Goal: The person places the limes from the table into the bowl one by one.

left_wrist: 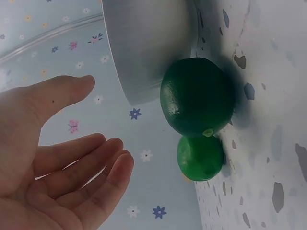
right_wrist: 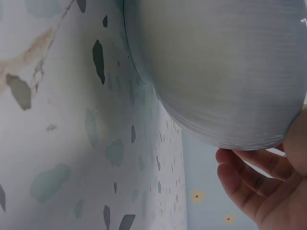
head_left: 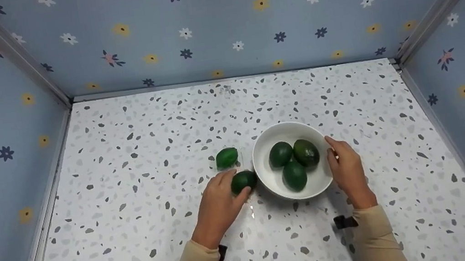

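Dark-green fruit (head_left: 244, 181) on surface (head_left: 147, 235), just left of bowl (head_left: 288, 129).
Left hand (head_left: 219, 199) around it, thumb and fingers spread wide, gap visible from left wrist. Right hand (head_left: 349, 168) touches bowl's right rim; can't tell if it pinches. Brighter green fruit (head_left: 227, 157) just far-left; three fruits (head_left: 294, 176) inside bowl.
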